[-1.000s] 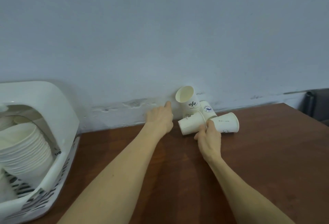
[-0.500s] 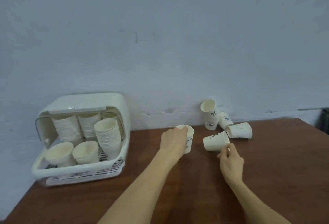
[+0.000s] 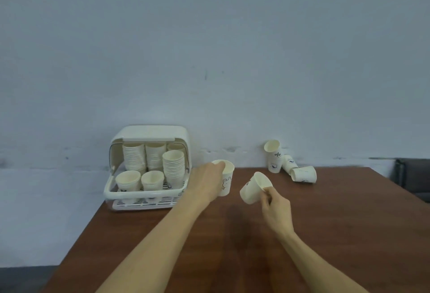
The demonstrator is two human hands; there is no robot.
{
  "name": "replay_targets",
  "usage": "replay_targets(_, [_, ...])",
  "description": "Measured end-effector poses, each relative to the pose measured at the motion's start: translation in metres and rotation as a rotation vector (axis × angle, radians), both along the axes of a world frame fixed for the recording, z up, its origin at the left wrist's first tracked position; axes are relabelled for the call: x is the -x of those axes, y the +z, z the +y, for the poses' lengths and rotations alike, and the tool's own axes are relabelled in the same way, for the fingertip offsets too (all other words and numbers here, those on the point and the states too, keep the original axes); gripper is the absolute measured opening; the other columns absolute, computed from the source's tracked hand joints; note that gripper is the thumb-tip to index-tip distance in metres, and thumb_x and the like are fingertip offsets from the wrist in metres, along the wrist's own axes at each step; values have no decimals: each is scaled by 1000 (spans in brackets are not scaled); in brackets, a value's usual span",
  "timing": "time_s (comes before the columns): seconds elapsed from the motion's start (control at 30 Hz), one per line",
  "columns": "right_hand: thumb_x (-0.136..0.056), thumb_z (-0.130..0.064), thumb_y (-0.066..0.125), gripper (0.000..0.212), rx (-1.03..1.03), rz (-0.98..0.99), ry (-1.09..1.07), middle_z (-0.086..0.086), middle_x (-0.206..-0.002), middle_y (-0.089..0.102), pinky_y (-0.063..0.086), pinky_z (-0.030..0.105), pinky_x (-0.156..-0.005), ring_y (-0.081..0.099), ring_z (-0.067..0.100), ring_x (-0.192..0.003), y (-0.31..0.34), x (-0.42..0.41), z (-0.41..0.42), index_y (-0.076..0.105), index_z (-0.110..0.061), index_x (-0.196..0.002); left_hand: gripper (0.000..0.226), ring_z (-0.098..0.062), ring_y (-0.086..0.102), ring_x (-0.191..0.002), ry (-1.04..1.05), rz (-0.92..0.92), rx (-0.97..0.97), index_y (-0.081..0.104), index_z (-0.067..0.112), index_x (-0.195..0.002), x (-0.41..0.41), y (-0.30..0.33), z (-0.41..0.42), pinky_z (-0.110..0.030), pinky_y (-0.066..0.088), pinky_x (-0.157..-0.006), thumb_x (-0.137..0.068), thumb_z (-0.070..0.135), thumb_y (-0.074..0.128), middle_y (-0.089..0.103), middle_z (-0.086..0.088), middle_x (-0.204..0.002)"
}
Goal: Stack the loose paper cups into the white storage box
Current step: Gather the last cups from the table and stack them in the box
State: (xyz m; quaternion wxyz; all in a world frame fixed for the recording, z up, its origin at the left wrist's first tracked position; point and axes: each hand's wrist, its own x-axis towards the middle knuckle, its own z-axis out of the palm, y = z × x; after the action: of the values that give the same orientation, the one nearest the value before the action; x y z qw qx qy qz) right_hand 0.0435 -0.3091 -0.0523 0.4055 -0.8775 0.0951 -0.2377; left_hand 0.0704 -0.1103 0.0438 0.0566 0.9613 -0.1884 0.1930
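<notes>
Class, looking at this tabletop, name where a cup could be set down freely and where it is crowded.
Free: the bare table right of the right hand, and the near strip between the forearms. Crowded: inside the white storage box, and by the wall around the loose cups.

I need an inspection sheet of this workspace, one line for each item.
Surface: brown wooden table, against a pale wall.
Job's things: white storage box, lid raised, holding cup stacks; loose cups by the wall, some tipped over.
Clutter: nothing seen.
Grippers: left hand grips an upright cup; right hand pinches a tilted cup with its fingers.
Cables: nothing seen.
Surroundings: dark object at far right.
</notes>
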Motion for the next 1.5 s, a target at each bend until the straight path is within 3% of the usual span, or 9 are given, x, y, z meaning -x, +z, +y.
replay_targets(0.2, [-95,-17,51,15,139,-106,134,-10,-70,61,41,23,-58,57,5,-64,60,-6,49,64,-19,-103,18,-34,61,-92,59,-96,83,52,17,-104,13,21,56,-37,42,-64,-88,10,48,64,-9,-99])
replay_targets(0.33, [-95,-19,52,15,224,-162,241,-5,-78,67,44,28,-64,59,13,-69,83,-17,92,65,-20,-103,17,-32,61,-93,166,-132,111,51,17,-106,14,22,98,-36,37,-64,-90,13,47,64,-7,-102])
replay_targets(0.67, [-95,-24,46,21,451,-169,443,5,-77,68,49,41,-67,60,25,-71,91,-72,201,65,-15,-95,24,-30,59,-92,472,-95,214,48,15,-116,-19,-5,183,-35,36,-63,-93,13,39,60,-7,-107])
replay_targets(0.8, [-97,-25,41,26,527,-114,455,7,-89,69,50,42,-70,61,29,-83,80,-99,233,64,-13,-100,22,-28,60,-89,535,-70,219,49,16,-114,-41,-23,210,-34,36,-61,-94,13,38,59,-6,-104])
replay_targets(1.07, [-91,-9,45,18,792,157,453,12,-97,67,41,34,-63,63,33,-87,29,-124,256,63,-11,-96,18,-28,57,-88,517,-76,229,42,15,-114,-61,-46,232,-34,36,-61,-97,14,39,59,-5,-105])
replay_targets(1.2, [-86,1,46,24,869,224,462,17,-107,63,46,40,-76,59,36,-100,20,-119,258,61,-6,-104,19,-28,59,-89,485,-108,222,44,15,-115,-67,-45,232,-35,38,-61,-96,13,39,59,-5,-107])
replay_targets(1.3, [-90,-3,45,28,945,232,459,17,-118,57,40,45,-94,50,36,-113,21,-113,257,55,-6,-116,24,-28,59,-89,465,-86,171,43,15,-118,-71,-46,230,-34,38,-62,-95,12,41,58,-5,-107])
replay_targets(1.5, [-86,-5,49,46,901,207,480,18,-123,52,40,46,-93,47,36,-114,19,-103,252,38,-5,-131,12,-28,54,-78,464,-119,187,50,16,-104,-75,-53,226,-34,35,-57,-93,13,44,55,-4,-91])
